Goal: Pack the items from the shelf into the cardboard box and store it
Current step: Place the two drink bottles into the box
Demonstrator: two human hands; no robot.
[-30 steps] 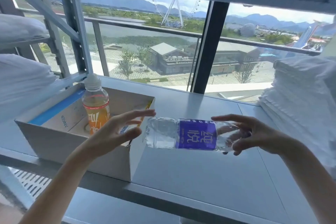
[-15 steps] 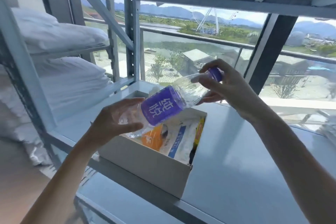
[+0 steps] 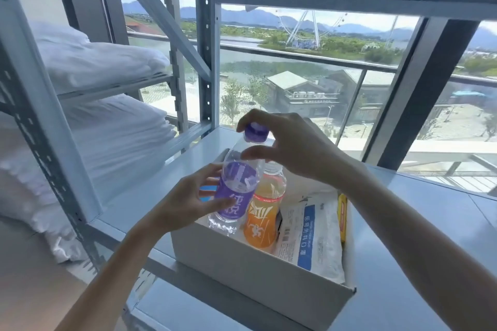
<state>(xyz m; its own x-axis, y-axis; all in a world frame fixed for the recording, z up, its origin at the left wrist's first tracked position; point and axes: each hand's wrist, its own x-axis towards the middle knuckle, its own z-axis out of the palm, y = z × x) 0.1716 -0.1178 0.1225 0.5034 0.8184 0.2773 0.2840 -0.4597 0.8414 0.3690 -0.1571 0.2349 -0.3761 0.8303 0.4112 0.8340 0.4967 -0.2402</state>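
A: How far along?
B: Partway. Already in box (image 3: 255, 266): orange bottle (image 3: 265, 212), packet (image 3: 312, 236). Now entering beside them, base just inside: water bottle (image 3: 236, 185). Still left: closing, storing.
A: Grip?
B: Held at label by left hand (image 3: 183, 204), fingers curled; pinched at neck by right hand (image 3: 295, 148). Tilted above box earlier, upright now.

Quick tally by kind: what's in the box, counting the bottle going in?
Bottles: 2 (water bottle, gripped by left hand and right hand; orange bottle)
White packet: 1
Yellow pack: 1
Total: 4
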